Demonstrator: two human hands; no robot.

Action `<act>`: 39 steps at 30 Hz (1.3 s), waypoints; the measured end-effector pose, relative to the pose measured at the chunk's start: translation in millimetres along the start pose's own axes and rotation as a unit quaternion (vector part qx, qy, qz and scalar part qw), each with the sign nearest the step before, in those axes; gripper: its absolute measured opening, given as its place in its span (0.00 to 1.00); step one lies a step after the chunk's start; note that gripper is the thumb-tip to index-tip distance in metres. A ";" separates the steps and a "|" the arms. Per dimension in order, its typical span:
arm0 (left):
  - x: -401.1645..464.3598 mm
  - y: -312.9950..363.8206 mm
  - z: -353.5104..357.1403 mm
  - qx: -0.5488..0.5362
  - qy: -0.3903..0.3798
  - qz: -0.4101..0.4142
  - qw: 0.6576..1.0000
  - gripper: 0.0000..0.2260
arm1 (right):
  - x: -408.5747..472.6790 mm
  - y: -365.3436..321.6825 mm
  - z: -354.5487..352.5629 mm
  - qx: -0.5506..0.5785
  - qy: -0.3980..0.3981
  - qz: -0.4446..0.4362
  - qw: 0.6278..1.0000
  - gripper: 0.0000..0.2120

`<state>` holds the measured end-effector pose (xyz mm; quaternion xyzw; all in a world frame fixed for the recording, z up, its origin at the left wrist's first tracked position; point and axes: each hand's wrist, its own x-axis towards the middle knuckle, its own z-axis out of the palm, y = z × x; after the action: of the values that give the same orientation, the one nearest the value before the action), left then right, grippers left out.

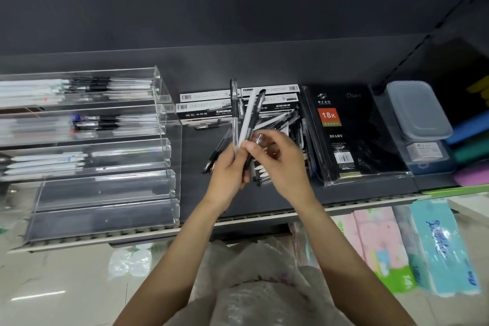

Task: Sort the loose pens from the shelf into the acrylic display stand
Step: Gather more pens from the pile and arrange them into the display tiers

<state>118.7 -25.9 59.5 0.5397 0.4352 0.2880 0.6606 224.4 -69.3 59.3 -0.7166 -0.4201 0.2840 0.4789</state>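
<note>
Acrylic display stand (169,124) at left of frame: clear, stepped in five tiers. Upper three tiers hold pens lying lengthwise, white and black barrels, some with blue or red accents; lower two tiers show no pens. Stand sits on the dark shelf (344,193).

Centre of frame: loose pens (288,124) heaped on the shelf, black-and-clear barrels mixed with white ones, lying in crossed directions. Behind the heap, white and black pen boxes (211,103) with barcodes.

Left hand (227,167), centre: fingers curled closed around a bundle of held pens (247,114), about three, one clear, one white, one black, fanned upward and raised above the heap.

Right hand (280,161), just right of the left: fingers bent, thumb and fingertips pinching at the lower part of the same bundle, touching the left hand. Both hands hover directly over the heap, well right of the stand.

Right of the heap: black diary (354,135) in wrap, then a lidded plastic box (418,111).
</note>
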 end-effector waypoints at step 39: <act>-3.6 -13.2 -13.8 0.032 -0.074 -0.027 0.996 0.12 | 19.1 -17.0 -25.4 0.049 -0.057 0.037 0.997 0.08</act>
<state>103.7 -25.9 47.2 0.5689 0.4083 0.2154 0.6806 248.6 -60.8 84.6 -0.6900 -0.4059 0.3619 0.4776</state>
